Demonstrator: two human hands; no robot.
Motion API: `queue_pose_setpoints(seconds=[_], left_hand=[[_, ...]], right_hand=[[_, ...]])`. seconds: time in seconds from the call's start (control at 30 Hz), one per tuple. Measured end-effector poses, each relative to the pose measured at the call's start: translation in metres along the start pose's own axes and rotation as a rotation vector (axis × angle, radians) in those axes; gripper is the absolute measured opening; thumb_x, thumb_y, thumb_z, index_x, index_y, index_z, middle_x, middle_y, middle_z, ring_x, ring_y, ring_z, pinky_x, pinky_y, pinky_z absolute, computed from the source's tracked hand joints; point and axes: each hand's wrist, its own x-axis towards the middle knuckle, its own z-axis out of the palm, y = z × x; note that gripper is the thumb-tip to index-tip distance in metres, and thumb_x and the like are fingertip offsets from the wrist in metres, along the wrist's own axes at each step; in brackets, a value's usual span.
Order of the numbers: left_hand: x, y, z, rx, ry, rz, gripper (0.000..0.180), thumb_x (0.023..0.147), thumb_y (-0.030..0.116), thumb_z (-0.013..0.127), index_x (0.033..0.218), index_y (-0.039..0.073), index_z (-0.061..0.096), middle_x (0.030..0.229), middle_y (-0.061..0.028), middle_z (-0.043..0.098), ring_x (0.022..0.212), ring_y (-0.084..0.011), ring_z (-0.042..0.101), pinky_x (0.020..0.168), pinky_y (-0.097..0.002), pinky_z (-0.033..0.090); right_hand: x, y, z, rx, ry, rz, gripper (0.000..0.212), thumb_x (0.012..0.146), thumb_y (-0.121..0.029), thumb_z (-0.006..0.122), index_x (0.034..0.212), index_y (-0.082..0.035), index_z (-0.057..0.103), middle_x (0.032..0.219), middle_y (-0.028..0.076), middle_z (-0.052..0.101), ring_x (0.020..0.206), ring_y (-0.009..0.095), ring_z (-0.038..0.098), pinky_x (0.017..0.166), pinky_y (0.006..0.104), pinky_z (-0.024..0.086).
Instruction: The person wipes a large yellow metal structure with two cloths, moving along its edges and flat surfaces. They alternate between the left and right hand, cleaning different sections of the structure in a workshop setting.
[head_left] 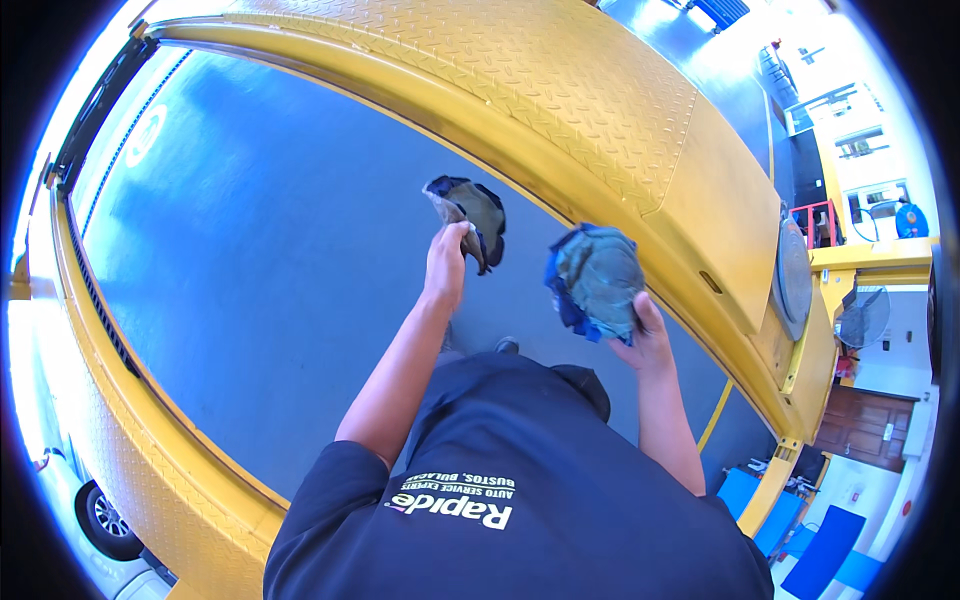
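Note:
My left hand (446, 262) is closed on the edge of a round rag (482, 212), olive and grey with dark edging, which hangs curled and partly folded over. The cloth's far side is hidden. To the right, my right hand (648, 335) grips another round rag (600, 278), grey-green and dirty-looking, with blue ruffled edges, by its lower right side. The two rags are held apart in the air, with the blue-grey floor (270, 240) below. Both forearms are bare below dark sleeves.
A yellow lift runway (560, 90) with tread-plate surface runs close beyond my hands. A second yellow runway (130, 450) curves along the left. At lower left stands a car wheel (105, 518). On the right are a fan (863, 318), a brown door (865, 425) and blue panels (825, 555).

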Motion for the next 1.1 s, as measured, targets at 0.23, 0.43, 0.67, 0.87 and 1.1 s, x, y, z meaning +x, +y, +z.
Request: queue_pose_setpoints(seconds=[0.23,0.43,0.67,0.87,1.1], left_hand=[[0.111,0.023,0.048,0.07,-0.017,0.552,0.072,0.092,0.005,0.042,0.16,0.0,0.019,0.155,-0.0161,0.039,0.139,-0.0249,0.042,0.112,-0.0287,0.033],[0.126,-0.022,0.17,0.438,0.308,0.756,0.07,0.095,0.015,0.05,0.157,-0.004,0.022,0.165,-0.0332,0.0,0.153,-0.0482,0.006,0.124,-0.0508,0.014],[0.128,-0.07,0.191,0.221,0.48,0.829,0.042,0.1,0.02,0.052,0.136,0.001,0.045,0.163,-0.0302,0.015,0.149,-0.0466,0.02,0.122,-0.0504,0.017],[0.223,-0.004,0.131,0.222,0.596,1.141,0.038,0.1,0.015,0.047,0.135,0.0,0.044,0.162,-0.0324,0.017,0.151,-0.0491,0.016,0.123,-0.051,0.012],[0.367,0.16,0.019,0.595,0.921,1.011,0.061,0.109,0.037,0.035,0.154,-0.004,0.033,0.162,-0.0242,0.029,0.151,-0.0349,0.024,0.125,-0.0397,0.014]], right_hand=[[-0.031,-0.017,-0.012,-0.142,0.189,0.056,0.086,0.088,-0.049,0.076,0.147,0.003,0.041,0.141,0.015,0.057,0.127,0.026,0.059,0.106,0.0409,0.049],[-0.043,-0.032,-0.024,-0.198,0.329,0.196,0.094,0.081,-0.047,0.083,0.147,0.003,0.04,0.142,0.015,0.056,0.128,0.026,0.058,0.11,0.0425,0.046],[-0.045,-0.072,-0.068,-0.215,0.432,0.342,0.095,0.077,-0.043,0.087,0.146,0.002,0.042,0.14,0.014,0.058,0.127,0.027,0.059,0.11,0.0429,0.046],[-0.052,-0.078,-0.09,-0.159,0.528,0.355,0.089,0.076,-0.038,0.088,0.144,0.001,0.046,0.136,0.014,0.061,0.124,0.028,0.061,0.108,0.0434,0.048],[-0.058,-0.061,-0.113,-0.105,0.54,0.424,0.085,0.077,-0.038,0.088,0.141,0.002,0.048,0.134,0.014,0.062,0.122,0.029,0.062,0.107,0.0434,0.049]])
